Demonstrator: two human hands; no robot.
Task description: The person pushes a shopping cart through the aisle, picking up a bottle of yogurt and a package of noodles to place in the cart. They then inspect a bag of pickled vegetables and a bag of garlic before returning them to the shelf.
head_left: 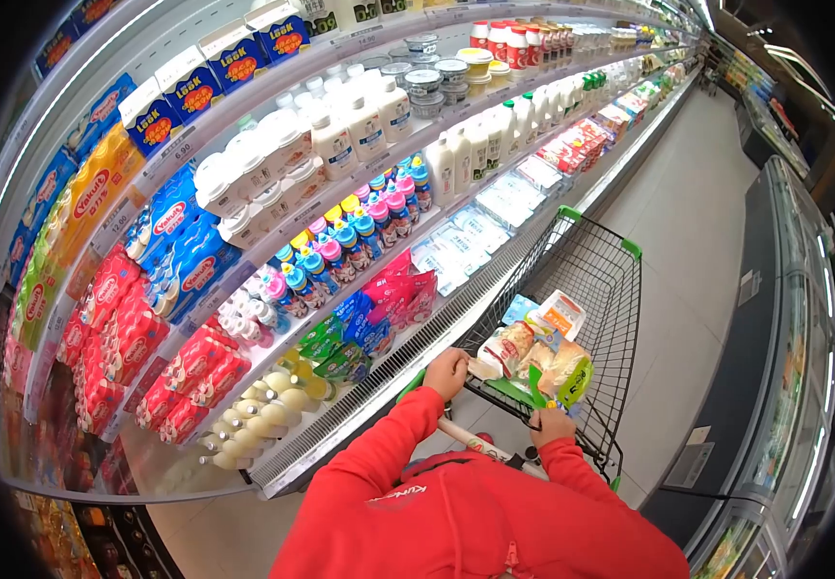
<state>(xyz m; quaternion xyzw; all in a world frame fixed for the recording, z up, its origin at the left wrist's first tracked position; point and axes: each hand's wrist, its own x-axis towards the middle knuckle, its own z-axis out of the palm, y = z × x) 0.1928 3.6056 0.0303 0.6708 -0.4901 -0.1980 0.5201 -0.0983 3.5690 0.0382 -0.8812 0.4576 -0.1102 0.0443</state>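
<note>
A black wire shopping cart (620,289) with green corner pieces stands in front of me. My left hand (446,373) is closed at the cart's rear left edge, beside a pale packet end; what its fingers wrap is hidden. Over the rear right of the basket, my right hand (555,426) is closed just below a green and yellow bread bag (572,381); its grip is partly hidden. Next to that bag lie a clear pack of food (509,347) and a white and orange package (560,314). The cart's pale handle bar (480,442) runs below both hands.
A curved dairy shelf (340,241) runs along my left, stocked with Yakult packs (113,289), white bottles (364,125) and pouches (403,289). Glass-fronted chillers (789,367) line the right. Between them a grey tiled aisle (702,193) stretches ahead.
</note>
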